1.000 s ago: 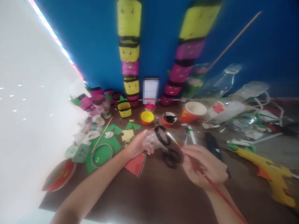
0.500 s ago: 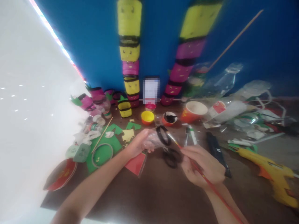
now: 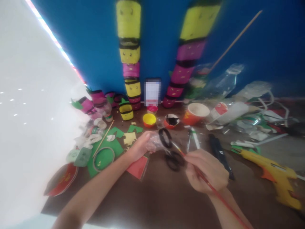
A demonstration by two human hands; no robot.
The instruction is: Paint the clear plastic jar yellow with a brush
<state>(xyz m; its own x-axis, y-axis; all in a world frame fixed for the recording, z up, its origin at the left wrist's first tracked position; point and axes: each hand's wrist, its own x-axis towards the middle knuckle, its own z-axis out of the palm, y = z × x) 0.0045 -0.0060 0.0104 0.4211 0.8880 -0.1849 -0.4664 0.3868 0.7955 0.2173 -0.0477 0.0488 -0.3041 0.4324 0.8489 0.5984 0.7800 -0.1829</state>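
Cup (image 3: pixel 156 141) in left grip (image 3: pixel 141 147), mouth rightward (long axis crosswise), paintbrush (image 3: pixel 211 186) in right grip (image 3: pixel 207 170)

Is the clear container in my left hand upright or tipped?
Tipped: the left hand holds the clear container sideways, black rim toward the paintbrush.

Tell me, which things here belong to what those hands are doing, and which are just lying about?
Seems part of the job:
- clear plastic piece with black rim, in the left hand
- red paintbrush in the right hand, tip at that rim
- cup of black paint, probably

Seemingly just lying about:
- yellow glue gun
- green sheet
- red card
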